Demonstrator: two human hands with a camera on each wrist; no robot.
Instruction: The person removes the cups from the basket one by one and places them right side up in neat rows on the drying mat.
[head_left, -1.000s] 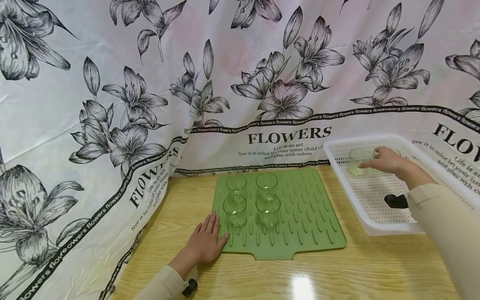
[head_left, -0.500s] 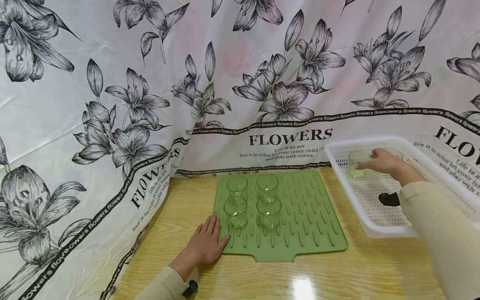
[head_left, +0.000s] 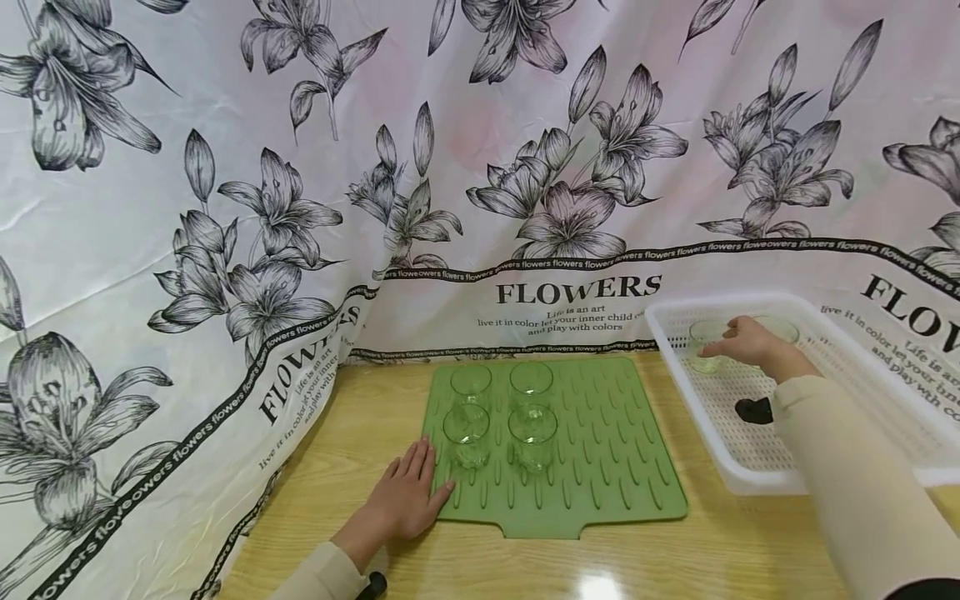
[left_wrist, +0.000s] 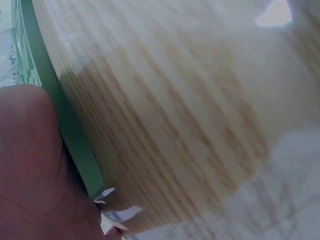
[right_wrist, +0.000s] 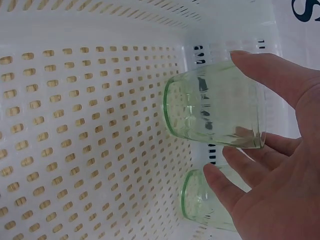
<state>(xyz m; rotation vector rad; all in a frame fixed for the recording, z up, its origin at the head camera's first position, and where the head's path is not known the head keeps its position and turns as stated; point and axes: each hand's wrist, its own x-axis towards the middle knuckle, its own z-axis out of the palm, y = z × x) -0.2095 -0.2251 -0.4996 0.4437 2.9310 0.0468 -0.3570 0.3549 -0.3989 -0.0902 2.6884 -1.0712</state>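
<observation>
My right hand (head_left: 750, 342) reaches into the white plastic basket (head_left: 723, 454). Thumb and fingers hold a pale green drinking glass (right_wrist: 215, 107) from opposite sides near its rim. Close beside it in the right wrist view is a second green glass (right_wrist: 205, 200), partly behind my fingers. On the green drying mat (head_left: 600, 450), several similar glasses stand in two rows, among them a front-left glass (head_left: 467, 437) and a front-right glass (head_left: 533, 437). My left hand (head_left: 405, 500) rests flat, fingers straight, at the mat's left edge. The left wrist view catches only part of that hand.
The mat and basket sit on a wooden table (head_left: 465, 567), the basket at the right. A flower-printed cloth (head_left: 420, 308) hangs behind and along the left side. Ridges cover the right half of the mat.
My right hand and the glass it holds have shifted slightly left within the basket. The left hand stays on the mat's edge. The head view has tilted up a little.
</observation>
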